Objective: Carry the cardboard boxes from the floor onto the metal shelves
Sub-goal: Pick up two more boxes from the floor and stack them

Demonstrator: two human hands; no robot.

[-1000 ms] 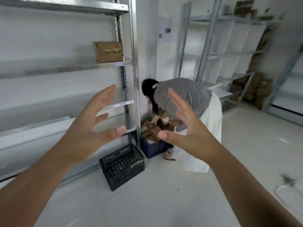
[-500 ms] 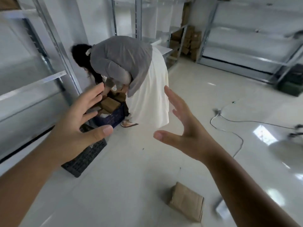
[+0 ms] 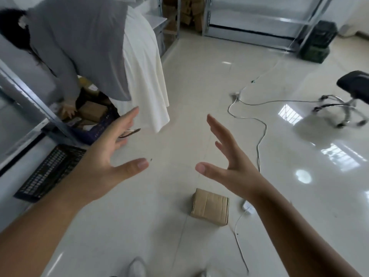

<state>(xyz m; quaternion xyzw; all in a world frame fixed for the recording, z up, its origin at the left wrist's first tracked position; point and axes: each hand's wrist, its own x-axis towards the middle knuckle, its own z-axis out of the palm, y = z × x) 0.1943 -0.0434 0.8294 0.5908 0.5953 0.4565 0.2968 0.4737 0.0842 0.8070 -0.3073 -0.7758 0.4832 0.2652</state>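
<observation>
A small taped cardboard box [image 3: 210, 206] lies alone on the pale tiled floor, low in the view. My left hand [image 3: 108, 154] and my right hand [image 3: 229, 162] are held out above and beyond it, palms facing each other, fingers spread, holding nothing. The box sits below the gap between them, closer to my right wrist. More cardboard boxes [image 3: 92, 111] fill a dark blue crate [image 3: 99, 127] at the left. The metal shelves [image 3: 24, 90] run along the left edge.
A person [image 3: 89, 47] in a grey top and white skirt bends over the blue crate. A black crate [image 3: 50, 170] stands by the shelf foot. A white cable [image 3: 259, 136] snakes across the floor. An office chair [image 3: 343, 100] stands right; a far shelf [image 3: 259, 21] and stacked boxes [image 3: 189, 15] are behind.
My view has swung down and to the right, away from the shelves. The lone box on the floor has come into view and drawn closer. Both hands stay open and spread.
</observation>
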